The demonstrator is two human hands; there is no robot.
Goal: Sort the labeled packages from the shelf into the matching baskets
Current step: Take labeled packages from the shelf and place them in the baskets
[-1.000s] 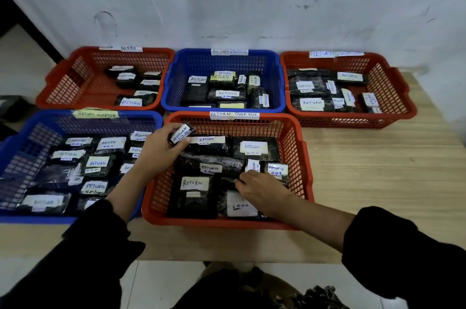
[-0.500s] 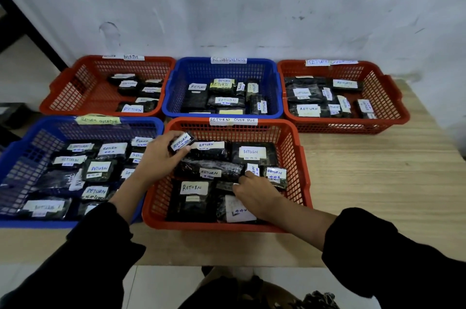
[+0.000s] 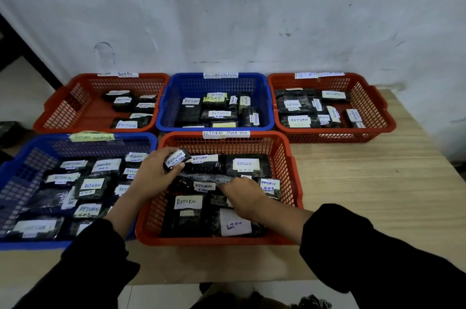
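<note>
Five plastic baskets of black wrapped packages with white RETURN labels stand on a wooden table. My left hand grips a small black package with a RETURN label, held over the left rear corner of the near red basket. My right hand reaches into that same basket, its fingers down among the packages at the end of a long black package; whether it grips one is hidden.
A near blue basket sits left of the near red one. Behind stand a red basket, a blue basket and another red basket. Bare tabletop lies to the right. A white wall rises behind.
My right hand has slid a little further back into the near red basket among the packages. My left hand keeps the small package in about the same place.
</note>
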